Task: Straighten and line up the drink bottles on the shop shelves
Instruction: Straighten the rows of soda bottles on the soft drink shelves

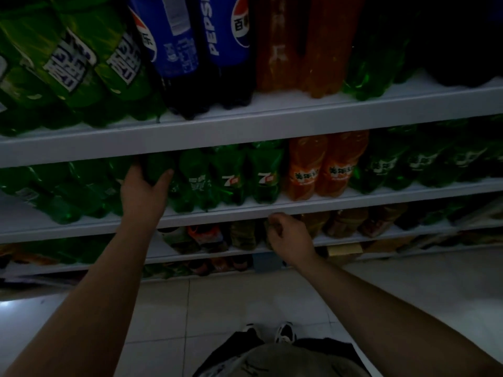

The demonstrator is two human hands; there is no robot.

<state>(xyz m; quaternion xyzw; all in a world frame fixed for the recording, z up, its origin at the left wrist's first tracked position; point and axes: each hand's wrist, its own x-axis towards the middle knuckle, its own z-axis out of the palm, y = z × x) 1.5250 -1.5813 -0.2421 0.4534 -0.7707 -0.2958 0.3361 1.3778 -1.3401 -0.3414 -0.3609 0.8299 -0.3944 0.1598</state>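
The left hand [144, 194] reached into the middle shelf [299, 204] and gripped a green bottle [157, 166], thumb on its right side and fingers [136, 162] wrapped round its left. That bottle stood in the row of green bottles left of centre, touching its neighbours. To its right stood two 7-Up bottles [265, 178], then two orange bottles [304, 172], all upright.

The right hand [290, 238] hung just below the middle shelf's front edge, before the dim bottles of the lower shelf [340, 240]. Its fingers were curled, but whether they grasped anything could not be told.

On the top shelf [272, 123] stood Pepsi bottles [226, 36] between green and orange ones.
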